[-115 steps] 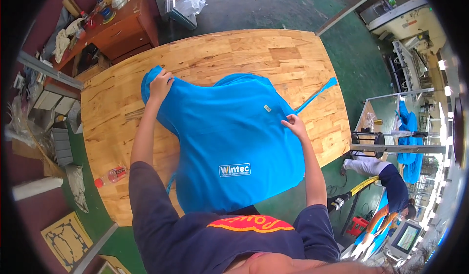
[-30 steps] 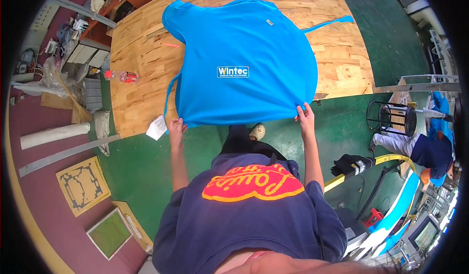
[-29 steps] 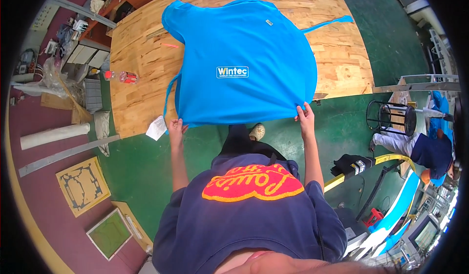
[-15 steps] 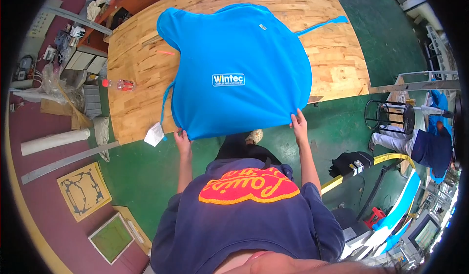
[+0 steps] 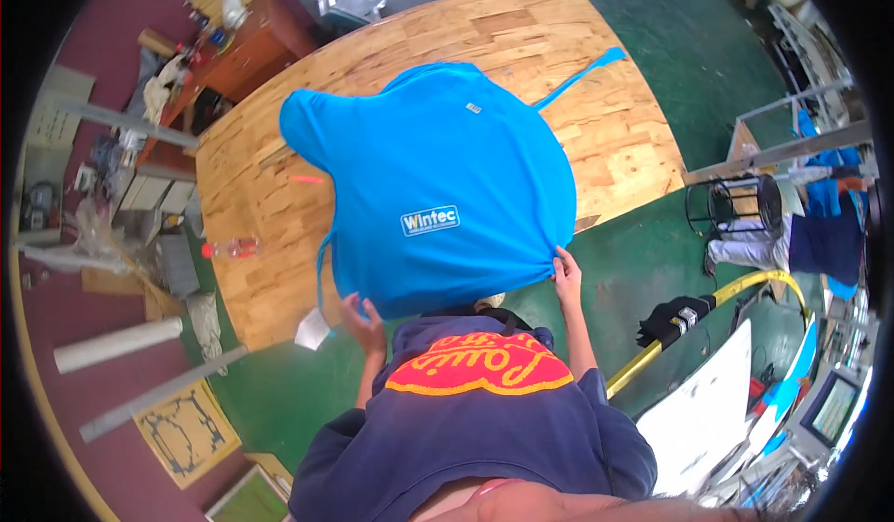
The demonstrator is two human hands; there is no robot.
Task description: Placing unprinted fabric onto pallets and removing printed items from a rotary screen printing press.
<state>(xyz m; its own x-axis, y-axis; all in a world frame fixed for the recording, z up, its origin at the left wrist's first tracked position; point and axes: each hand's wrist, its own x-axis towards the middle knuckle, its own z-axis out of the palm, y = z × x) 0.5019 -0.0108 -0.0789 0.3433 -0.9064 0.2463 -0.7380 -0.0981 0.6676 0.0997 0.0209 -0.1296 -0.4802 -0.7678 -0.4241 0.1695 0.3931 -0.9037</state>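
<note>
Clock centred on cover, 12 = far side: blue cover (image 5: 447, 149) is being laid out on the wooden counter (image 5: 624, 159), near edge overhanging at 6. Change vs half a second ago: pinch at the 7 o'clock corner is no longer being kept by the left hand (image 5: 363, 320); its fingers are now being spread apart, close to the hem, contact can't be confirmed. Gathered fabric at 4 is still being pinched by the right hand (image 5: 566, 275), creases being drawn toward it. So near edge is apparently being tensioned from one side only. Blue strap (image 5: 582, 77) is being left trailing at 2, thinner blue cord (image 5: 320, 275) at 8, white paper (image 5: 312, 329) hanging near it at 7. Also being carried by the counter: red strip (image 5: 305, 179) at 9, red-capped bottle (image 5: 233, 248) on its side between 8 and 9. Room: green floor (image 5: 270, 401) being shown below, brown desk (image 5: 247, 47) standing at 10, black stool (image 5: 769, 203) and co-worker (image 5: 827, 247) at 3, yellow bar (image 5: 633, 370) being draped with something black at 4.
</note>
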